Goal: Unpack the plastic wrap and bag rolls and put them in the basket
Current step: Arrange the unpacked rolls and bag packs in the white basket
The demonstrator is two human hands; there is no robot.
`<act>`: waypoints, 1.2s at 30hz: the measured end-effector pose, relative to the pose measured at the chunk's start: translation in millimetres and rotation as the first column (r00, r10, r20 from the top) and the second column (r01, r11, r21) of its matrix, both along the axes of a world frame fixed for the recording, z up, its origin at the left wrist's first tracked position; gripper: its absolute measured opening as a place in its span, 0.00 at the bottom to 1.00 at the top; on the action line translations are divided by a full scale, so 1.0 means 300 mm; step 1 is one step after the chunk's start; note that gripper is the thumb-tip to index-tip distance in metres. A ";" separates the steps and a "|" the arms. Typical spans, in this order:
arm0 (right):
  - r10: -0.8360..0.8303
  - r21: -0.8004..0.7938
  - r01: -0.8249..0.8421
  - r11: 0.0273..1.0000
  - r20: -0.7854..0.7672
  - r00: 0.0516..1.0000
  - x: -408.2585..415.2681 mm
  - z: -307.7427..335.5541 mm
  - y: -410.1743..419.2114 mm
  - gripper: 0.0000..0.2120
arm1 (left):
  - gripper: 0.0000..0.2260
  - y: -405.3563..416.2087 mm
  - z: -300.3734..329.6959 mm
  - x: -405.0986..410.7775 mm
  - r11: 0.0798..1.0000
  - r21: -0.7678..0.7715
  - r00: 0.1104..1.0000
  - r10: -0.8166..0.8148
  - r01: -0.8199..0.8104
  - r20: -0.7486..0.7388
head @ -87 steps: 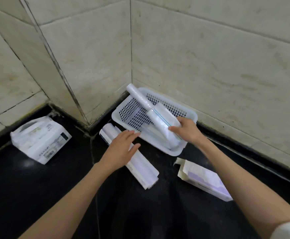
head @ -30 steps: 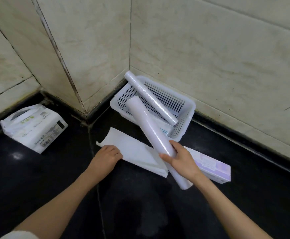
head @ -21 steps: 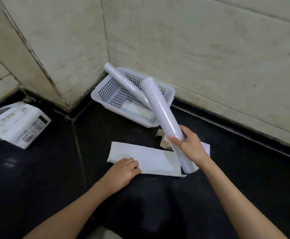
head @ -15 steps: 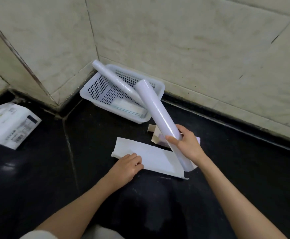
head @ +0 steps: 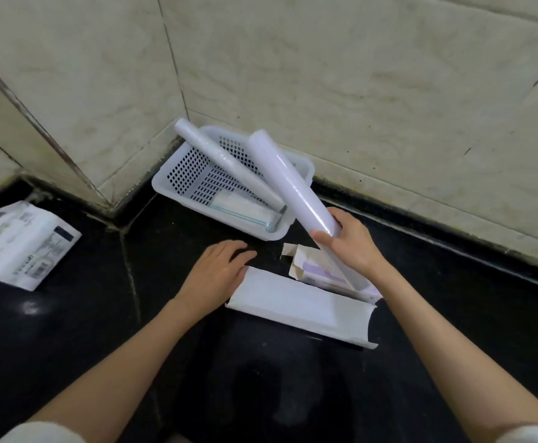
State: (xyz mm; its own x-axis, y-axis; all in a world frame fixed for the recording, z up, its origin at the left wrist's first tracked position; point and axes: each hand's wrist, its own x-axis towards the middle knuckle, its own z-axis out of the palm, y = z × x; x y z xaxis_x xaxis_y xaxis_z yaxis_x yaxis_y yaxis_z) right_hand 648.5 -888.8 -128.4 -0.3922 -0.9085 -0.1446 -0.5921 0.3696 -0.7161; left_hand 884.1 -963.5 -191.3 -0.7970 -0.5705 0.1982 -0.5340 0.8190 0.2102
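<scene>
Counting three rolls (head: 288, 187), two boxes (head: 299, 306)

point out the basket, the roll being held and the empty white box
basket (head: 165, 183): head view, left rim
held roll (head: 280, 174): head view, mid-shaft
empty white box (head: 299, 302): head view, top face

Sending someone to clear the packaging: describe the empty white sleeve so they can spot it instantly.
Start at the white perforated basket in the tiled wall corner and come toward the camera across the black counter. The empty white sleeve lies flat there, its left end touching the left hand. Unlike the purple-printed box behind it, it is plain white, open-ended and curled.
</scene>
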 end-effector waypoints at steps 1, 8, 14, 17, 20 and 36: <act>0.026 -0.009 -0.027 1.000 -0.017 1.000 0.001 0.010 -0.053 0.20 | 0.15 -0.050 0.013 0.015 0.999 -0.008 0.999 0.034 -0.034 -0.013; 0.215 0.002 -0.215 0.977 -0.065 0.974 0.078 0.009 -0.478 0.20 | 0.22 -0.373 0.007 0.111 0.978 0.067 0.976 0.192 -0.200 0.105; 0.303 0.186 -0.273 0.944 -0.164 0.939 0.172 -0.137 -0.705 0.24 | 0.29 -0.464 -0.078 0.132 0.967 0.138 0.953 0.174 -0.213 0.250; 0.281 0.197 -0.247 0.949 -0.172 0.944 0.185 -0.200 -0.733 0.27 | 0.27 -0.473 -0.104 0.134 0.972 0.122 0.963 0.175 -0.202 0.205; 0.200 0.124 -0.175 0.977 -0.237 0.951 0.182 -0.230 -0.747 0.29 | 0.26 -0.478 -0.118 0.133 0.973 0.120 0.969 0.177 -0.199 0.171; 0.219 0.116 -0.185 0.976 -0.488 0.845 0.168 -0.219 -0.724 0.18 | 0.25 -0.495 -0.133 0.146 0.973 0.133 0.955 0.153 -0.191 0.254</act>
